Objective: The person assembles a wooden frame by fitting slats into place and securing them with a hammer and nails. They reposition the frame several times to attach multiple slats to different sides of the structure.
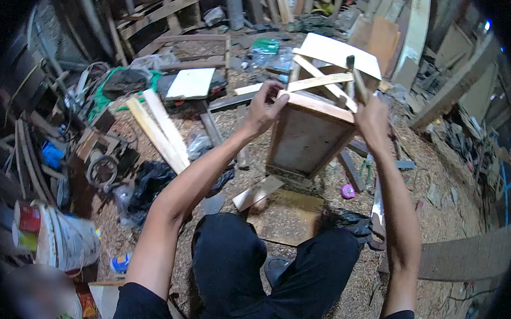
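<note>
A wooden box frame (311, 140) stands upright in front of my knees, with a panelled near side and a pale top rail (319, 107). Crossed wooden slats (320, 82) lie over its open top, and a white board (341, 51) covers the far part. My left hand (263, 111) grips the rail's left corner between thumb and fingers; anything small in the pinch is hidden. At the right corner, my right hand (372, 122) is closed around the wooden handle of a hammer (360, 87), its dark head pointing up and away.
Sawdust covers the floor. A pink tape measure (348, 191), a handsaw (377, 209) and green-handled pliers (369, 168) lie right of the box. Loose planks (160, 128) and a white board (191, 83) lie left. A bucket (69, 239) stands near left; a beam (464, 254) crosses at right.
</note>
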Tool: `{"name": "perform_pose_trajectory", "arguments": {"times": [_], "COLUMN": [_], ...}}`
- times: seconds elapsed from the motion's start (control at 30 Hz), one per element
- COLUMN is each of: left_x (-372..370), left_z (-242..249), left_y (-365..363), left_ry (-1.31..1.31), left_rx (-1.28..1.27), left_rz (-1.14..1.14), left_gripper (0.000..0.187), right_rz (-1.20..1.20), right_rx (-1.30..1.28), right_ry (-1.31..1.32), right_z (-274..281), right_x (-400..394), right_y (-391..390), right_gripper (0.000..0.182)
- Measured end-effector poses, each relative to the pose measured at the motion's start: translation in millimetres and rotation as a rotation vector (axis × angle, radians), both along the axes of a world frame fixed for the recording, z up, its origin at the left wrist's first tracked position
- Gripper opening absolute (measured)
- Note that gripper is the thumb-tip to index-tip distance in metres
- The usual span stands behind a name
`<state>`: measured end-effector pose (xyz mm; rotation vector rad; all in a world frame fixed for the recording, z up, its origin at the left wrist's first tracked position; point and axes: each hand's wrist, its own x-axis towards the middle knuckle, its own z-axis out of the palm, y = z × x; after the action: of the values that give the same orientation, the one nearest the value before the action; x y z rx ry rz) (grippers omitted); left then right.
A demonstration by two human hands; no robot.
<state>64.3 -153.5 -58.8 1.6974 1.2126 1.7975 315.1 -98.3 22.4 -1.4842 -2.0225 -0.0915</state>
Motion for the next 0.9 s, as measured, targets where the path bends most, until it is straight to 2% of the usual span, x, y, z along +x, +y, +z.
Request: {"name": "perform_pose_trajectory", "arguments": {"times": [0.07, 0.13, 0.27, 0.37, 0.4, 0.47, 0.5, 0.57, 0.67, 0.73, 0.87, 0.9], "left_x": [-15.3, -53.4, -140.8, -193.6, -205.1, -242.2, -239.0, -248.3, -257.2, -248.2, -236.0, -238.5], "left_z": [15.5, 17.0, 10.0, -14.0, -17.8, -62.2, -58.3, -77.6, -106.0, -121.0, -168.8, -191.2], "left_y": [-12.3, -13.0, -36.0, -77.9, -97.9, -126.2, -151.1, -195.4, -257.2, -296.2, -336.9, -339.5], "left_ry": [-0.047, 0.208, 0.375, 0.5, 0.603, 0.65, 0.803, 0.917, 1.035, 0.909, 0.746, 0.656], "left_rx": [-0.027, -0.019, -0.176, -0.37, -0.458, -0.561, -0.679, -0.559, -0.311, -0.525, -0.997, -0.95], "left_rz": [-0.062, 0.11, 0.345, 0.428, 0.417, 0.379, 0.422, 0.534, 0.706, 0.752, 0.858, 0.944], "left_gripper": [0.03, 0.029, 0.024, 0.017, 0.017, 0.017, 0.016, 0.016, 0.022, 0.019, 0.028, 0.028], "right_rz": [0.031, 0.211, 0.574, 0.743, 0.71, 0.759, 0.836, 0.936, 1.088, 1.213, 1.249, 1.249], "right_rx": [0.252, 0.1, 0.023, -0.136, -0.271, -0.495, -0.502, -0.578, -0.725, -0.753, -0.814, -0.826], "right_ry": [0.001, 0.017, 0.115, 0.189, 0.082, 0.043, 0.043, -0.01, 0.043, 0.086, 0.067, 0.058], "right_z": [17.5, 41.1, 44.5, 11.7, -6.9, -39.3, -65.9, -111.8, -140.2, -173.3, -231.5, -248.9], "right_x": [-17.6, -41.5, -115.8, -187.0, -209.4, -244.7, -260.8, -291.5, -329.3, -355.7, -393.6, -403.5], "right_y": [-14.6, -20.9, -36.1, -56.3, -59.3, -79.8, -84.2, -94.8, -134.5, -157.0, -204.9, -213.6], "right_gripper": [0.023, 0.027, 0.029, 0.033, 0.03, 0.027, 0.026, 0.026, 0.022, 0.02, 0.018, 0.022]}}
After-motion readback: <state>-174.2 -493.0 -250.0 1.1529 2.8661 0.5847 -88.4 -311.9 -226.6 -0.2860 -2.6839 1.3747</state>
